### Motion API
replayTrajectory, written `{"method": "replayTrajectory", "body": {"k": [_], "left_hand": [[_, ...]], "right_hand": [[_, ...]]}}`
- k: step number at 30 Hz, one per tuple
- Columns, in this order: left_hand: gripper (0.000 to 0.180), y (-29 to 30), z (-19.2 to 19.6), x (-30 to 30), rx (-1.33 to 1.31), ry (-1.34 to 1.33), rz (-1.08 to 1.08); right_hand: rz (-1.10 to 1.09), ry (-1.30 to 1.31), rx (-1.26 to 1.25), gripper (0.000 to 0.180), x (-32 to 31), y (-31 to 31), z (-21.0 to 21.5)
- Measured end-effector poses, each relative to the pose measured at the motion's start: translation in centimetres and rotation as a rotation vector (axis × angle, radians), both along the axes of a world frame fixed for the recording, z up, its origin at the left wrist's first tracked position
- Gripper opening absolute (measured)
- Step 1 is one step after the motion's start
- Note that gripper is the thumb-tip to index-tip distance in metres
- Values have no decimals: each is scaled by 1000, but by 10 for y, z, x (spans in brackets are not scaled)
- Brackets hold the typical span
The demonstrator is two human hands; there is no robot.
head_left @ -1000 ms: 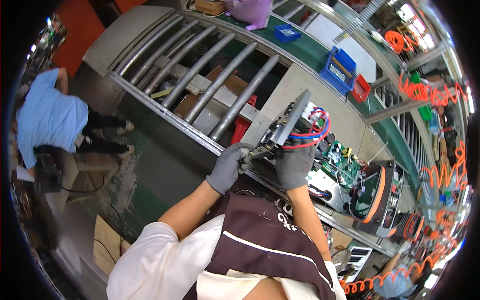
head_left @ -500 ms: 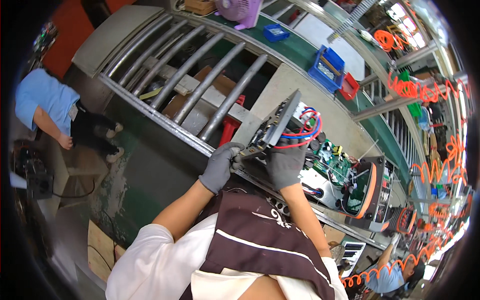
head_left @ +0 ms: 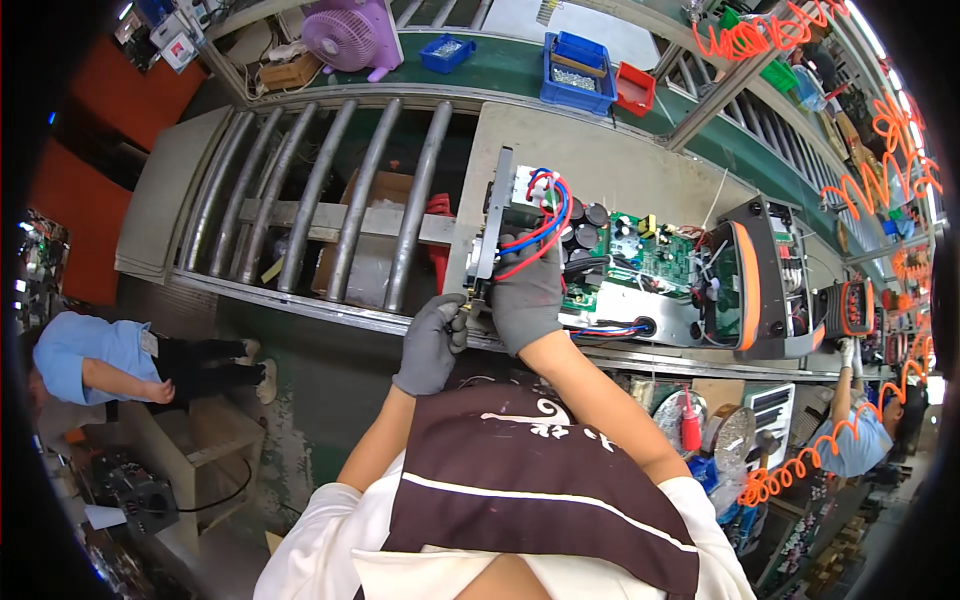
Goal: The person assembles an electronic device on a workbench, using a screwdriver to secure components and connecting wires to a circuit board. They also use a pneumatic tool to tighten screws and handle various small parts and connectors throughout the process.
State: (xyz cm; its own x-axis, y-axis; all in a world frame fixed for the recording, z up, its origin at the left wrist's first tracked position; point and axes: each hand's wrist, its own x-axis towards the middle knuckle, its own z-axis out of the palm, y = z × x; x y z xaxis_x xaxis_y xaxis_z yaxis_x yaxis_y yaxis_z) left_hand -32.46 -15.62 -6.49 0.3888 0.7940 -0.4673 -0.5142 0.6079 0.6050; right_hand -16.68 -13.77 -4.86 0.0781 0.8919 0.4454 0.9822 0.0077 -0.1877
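Fingers [head_left: 452, 318] of both gloved hands seemingly pinch the grey panel [head_left: 492, 225]; it rises above them.

2 gloved hands, left [head_left: 432, 343] and right [head_left: 527, 297], grip a metal panel [head_left: 494, 228] (wires [head_left: 540, 222] attached).

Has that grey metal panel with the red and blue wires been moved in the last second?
Cannot tell. The head camera itself swung, so everything shifted in view. The grey panel stands on edge at the left end of the open machine, gripped by both gloved hands, much as before.
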Motion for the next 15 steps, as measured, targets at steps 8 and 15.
{"method": "replayTrajectory", "body": {"k": [8,15], "left_hand": [[22,10,4,-7,29,22,-14],[22,5,3,-10,12,44,7]], "right_hand": [[41,-117,-114,41,-8,-5,23],[134,-188,-181,40,-3,-9,33]]}}
